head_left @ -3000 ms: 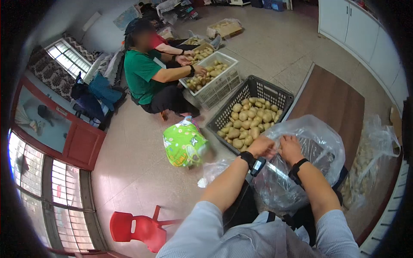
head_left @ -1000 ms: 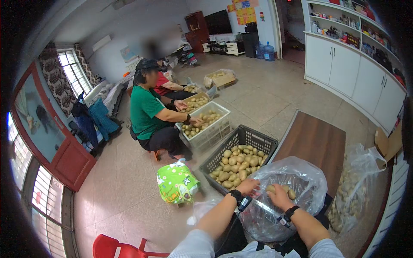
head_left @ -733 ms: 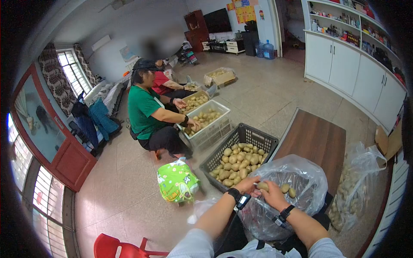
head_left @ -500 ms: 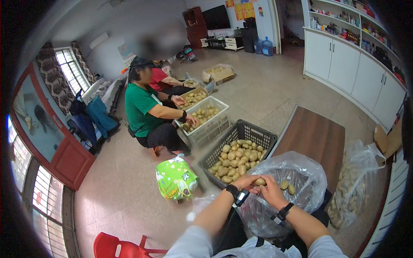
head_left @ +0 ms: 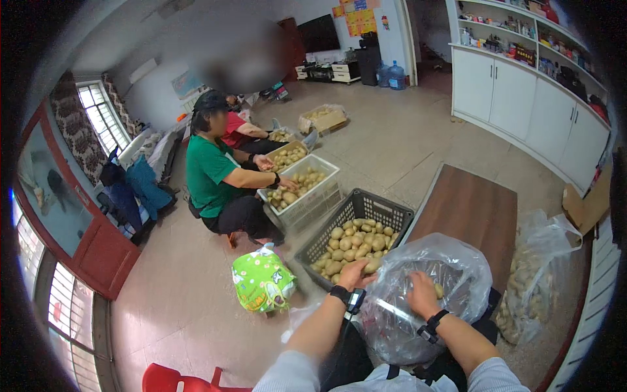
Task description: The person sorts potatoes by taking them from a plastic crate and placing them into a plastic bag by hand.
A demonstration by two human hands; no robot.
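Note:
Brown oval fruits that look like kiwifruit [head_left: 351, 243] fill a black plastic crate [head_left: 390, 208] ahead of me. My left hand [head_left: 355, 275] is at the crate's near corner, fingers apart and close to the nearest fruits, with none visibly held. A large clear plastic bag [head_left: 398, 326] sits in front of my body, its mouth spread wide. Inside that opening is my right hand [head_left: 423, 294], its fingers curled and partly hidden, so what they hold cannot be made out. One kiwifruit [head_left: 439, 290] shows beside it in the bag.
A brown wooden board [head_left: 467, 209] lies beyond the bag. A filled clear bag [head_left: 528, 294] stands right. Left are a green patterned bundle [head_left: 263, 279] and a red chair [head_left: 176, 379]. A person in green [head_left: 212, 170] works at a white crate [head_left: 310, 202]; another person in red sits behind.
My hands were together over the bag with a kiwifruit between them. They have parted: the left moved to the crate, the right into the bag. The view has shifted slightly.

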